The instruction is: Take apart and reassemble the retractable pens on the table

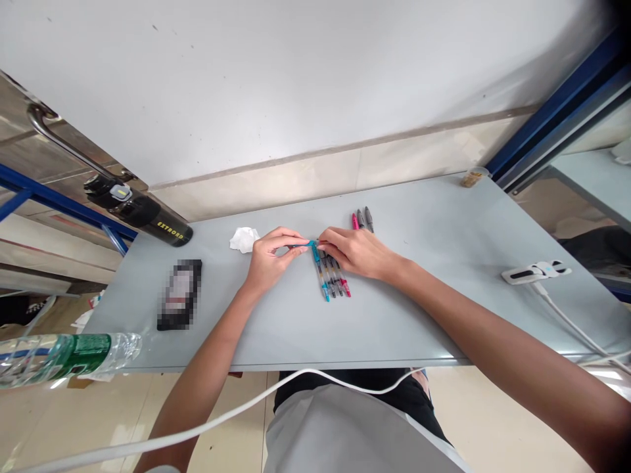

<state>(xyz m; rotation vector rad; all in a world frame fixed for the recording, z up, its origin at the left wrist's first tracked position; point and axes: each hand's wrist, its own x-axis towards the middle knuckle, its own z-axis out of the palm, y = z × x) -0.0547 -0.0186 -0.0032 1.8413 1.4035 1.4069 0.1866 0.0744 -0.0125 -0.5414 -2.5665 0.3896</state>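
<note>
My left hand (276,253) is closed in a pinch on a slim blue pen (310,243), held crosswise above the table. At its right end the fingertips of my right hand (352,249) are pressed together, hiding that end. Just below, a row of clear-barrelled pens (331,276) with blue, dark and pink ends lies side by side, their upper parts partly covered by my right hand. Behind that hand, three pen pieces (363,218), one pink and two grey, stick out. Left of my left hand lies a crumpled white tissue (243,240).
On the grey table (424,315) stand a black bottle (148,213) at back left and a small cup (474,177) at back right. A blurred dark packet (180,294), a plastic water bottle (69,357) and a white device (536,271) with a cable are around. A white cable (315,372) crosses the front edge.
</note>
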